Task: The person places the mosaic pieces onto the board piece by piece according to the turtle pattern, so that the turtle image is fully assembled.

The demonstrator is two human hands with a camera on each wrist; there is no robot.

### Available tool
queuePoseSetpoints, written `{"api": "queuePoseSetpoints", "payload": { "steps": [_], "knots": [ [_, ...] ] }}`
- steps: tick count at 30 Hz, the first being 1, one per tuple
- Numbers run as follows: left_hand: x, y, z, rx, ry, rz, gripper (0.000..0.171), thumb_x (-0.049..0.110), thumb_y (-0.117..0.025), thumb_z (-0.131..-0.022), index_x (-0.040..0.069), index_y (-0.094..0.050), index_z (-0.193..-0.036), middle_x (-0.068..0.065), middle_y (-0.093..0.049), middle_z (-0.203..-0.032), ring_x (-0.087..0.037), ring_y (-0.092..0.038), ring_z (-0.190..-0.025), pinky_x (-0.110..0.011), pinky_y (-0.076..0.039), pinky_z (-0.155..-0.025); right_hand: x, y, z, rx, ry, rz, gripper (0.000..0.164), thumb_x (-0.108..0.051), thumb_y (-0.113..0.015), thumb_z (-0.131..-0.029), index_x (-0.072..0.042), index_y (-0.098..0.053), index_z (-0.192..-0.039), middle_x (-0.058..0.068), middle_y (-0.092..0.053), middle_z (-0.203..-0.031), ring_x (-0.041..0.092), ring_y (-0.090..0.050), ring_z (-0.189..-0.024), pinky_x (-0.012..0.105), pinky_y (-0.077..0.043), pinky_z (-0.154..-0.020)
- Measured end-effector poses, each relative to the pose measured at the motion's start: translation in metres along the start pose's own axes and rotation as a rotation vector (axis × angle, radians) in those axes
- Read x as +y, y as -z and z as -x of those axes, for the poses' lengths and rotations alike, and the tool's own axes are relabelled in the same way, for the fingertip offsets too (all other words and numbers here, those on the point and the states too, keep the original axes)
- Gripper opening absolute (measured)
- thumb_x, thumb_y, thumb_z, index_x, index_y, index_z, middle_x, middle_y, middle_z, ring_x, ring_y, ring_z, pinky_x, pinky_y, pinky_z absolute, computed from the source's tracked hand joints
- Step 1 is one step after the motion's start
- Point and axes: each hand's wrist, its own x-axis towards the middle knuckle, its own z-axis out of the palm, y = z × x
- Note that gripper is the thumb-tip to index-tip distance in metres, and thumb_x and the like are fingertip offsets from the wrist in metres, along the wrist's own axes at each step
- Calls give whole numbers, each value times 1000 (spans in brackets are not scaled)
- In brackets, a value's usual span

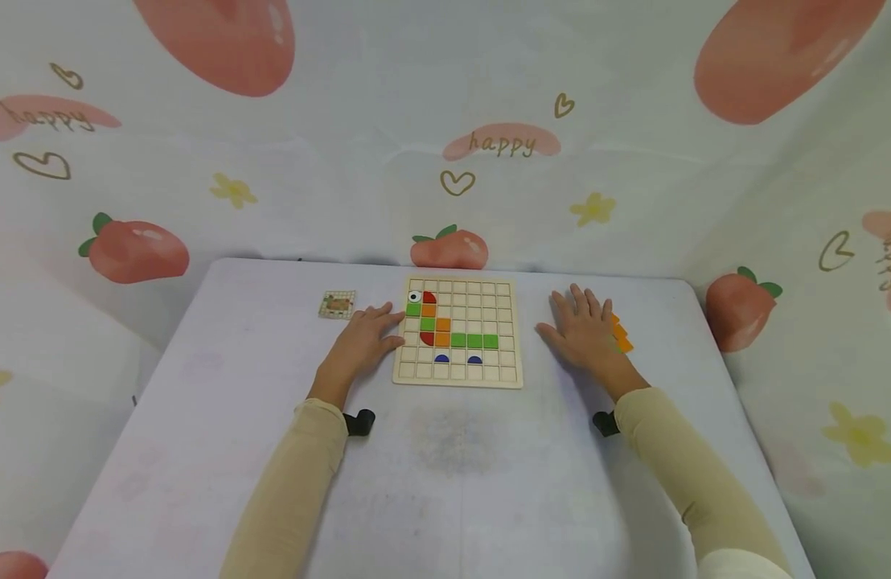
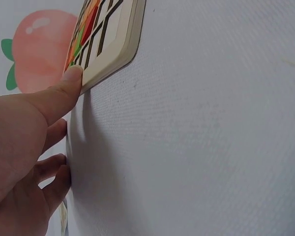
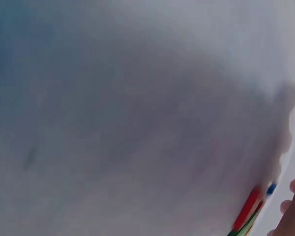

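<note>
Orange pieces (image 1: 621, 332) lay just right of the nearer right hand (image 1: 585, 334), its grip spread apart; the left hand (image 1: 360, 339), grip also apart, touched the board (image 1: 457, 371).

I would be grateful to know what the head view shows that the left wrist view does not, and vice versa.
Only the head view shows the right hand, the flat orange pieces beside it, and two blue half-round pieces on the pale wooden grid board.

Only the left wrist view shows the palm side of the left hand and a close side-on look at the board's edge.

Both share the left hand, part of the board, some red, green and orange set pieces, and the white tabletop.
</note>
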Motion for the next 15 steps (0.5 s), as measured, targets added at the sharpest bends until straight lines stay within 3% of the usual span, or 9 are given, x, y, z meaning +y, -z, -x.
{"api": "queuePoseSetpoints", "payload": {
  "steps": [6, 15],
  "knots": [
    [-1, -2, -2, 3, -1, -2, 62, 40, -65, -99, 26, -44, -156, -3, -29, -170, -39, -23, -157, -58, -26, -126, 27, 4, 5, 21, -55, -54, 78, -60, -42, -103, -9, -26, -160, 30, -17, -165, 54, -12, -153, 75, -1, -123],
    [-2, -3, -1, 22, -30, 7, 61, 39, -66, -99, 25, -46, -155, -4, -31, -169, -40, -25, -156, -58, -27, -126, 36, 9, 7, 126, -75, -83, 54, -40, -51, -106, 2, -51, -139, 33, -42, -147, 54, -32, -139, 67, -21, -121]
  ]
}}
